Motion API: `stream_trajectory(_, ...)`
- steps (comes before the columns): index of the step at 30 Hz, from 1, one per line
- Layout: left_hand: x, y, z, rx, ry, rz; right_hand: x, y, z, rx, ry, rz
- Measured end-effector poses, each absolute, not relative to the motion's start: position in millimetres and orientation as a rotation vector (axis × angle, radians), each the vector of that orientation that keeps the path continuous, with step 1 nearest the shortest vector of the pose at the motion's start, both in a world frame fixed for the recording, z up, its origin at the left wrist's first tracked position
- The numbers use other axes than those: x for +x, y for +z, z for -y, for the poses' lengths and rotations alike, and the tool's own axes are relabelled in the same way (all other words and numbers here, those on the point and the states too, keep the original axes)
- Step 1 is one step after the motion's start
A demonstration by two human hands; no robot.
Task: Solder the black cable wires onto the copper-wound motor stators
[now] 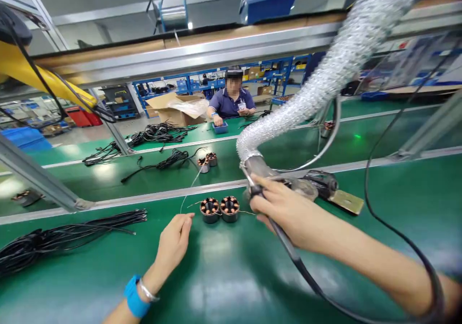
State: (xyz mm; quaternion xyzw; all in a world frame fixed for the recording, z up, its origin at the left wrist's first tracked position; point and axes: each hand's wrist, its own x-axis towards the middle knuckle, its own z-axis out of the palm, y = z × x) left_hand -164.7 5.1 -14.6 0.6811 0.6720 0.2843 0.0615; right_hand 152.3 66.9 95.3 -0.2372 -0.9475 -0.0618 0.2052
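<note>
Between the fingertips of my left hand (172,241) is a thin solder wire (192,187), which runs up and away over the bench. My right hand (288,212) is wrapped round a soldering iron (257,190), its metal tip pointing up and left near the mouth of a silver flexible duct (306,93). On the green bench between my hands, two motor stators with copper windings sit side by side, a left stator (210,219) and a right stator (230,216). Thin wire leads stick out from them. Neither hand touches the stators.
A bundle of black cables (32,244) lies at the left. Behind the duct mouth are a soldering stand (321,183) and a brass-coloured plate (346,201). The iron's cord (306,276) loops at the right. A co-worker (233,97) sits across the line beyond a metal rail (144,195).
</note>
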Motion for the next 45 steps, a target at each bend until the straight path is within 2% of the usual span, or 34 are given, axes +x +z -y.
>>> stream_trajectory(4, -119, -18, -29, 2.350, 1.067, -1.972, 198, 46, -47, -0.433, -0.177, 2.331)
stream_trajectory(8, -76, -19, -51, 2.613, 0.851, -1.943, 214, 4, -56, -0.356, -0.208, 2.144)
stream_trajectory(12, -57, -16, -58, 2.575, 0.737, -1.978, 216, -22, -70, -0.344, -0.174, 2.058)
stream_trajectory(17, -58, -6, -39, 2.704, 0.489, -1.497, 210, -43, -68, -0.279, -0.042, 2.043)
stream_trajectory(20, -58, -8, -24, 2.738, 0.514, -1.402, 210, -49, -62, -0.237, 0.035, 2.073)
stream_trajectory(23, -62, -16, -13, 2.505, 0.751, -1.671, 216, -46, -55, -0.220, 0.051, 2.079)
stream_trajectory(26, -69, -21, -3, 2.225, 0.748, -1.810, 231, -35, -50, -0.249, 0.022, 2.061)
stream_trajectory(35, -45, -12, 13, 1.674, 0.655, -1.528, 318, -38, -82, -0.875, -0.129, 2.019)
stream_trajectory(41, -27, -10, 3, 1.645, 0.654, -1.461, 351, -52, -102, -1.041, 0.104, 2.096)
stream_trajectory(45, -39, -6, -6, 1.770, 0.650, -1.397, 381, -54, -110, -1.202, 0.151, 1.746)
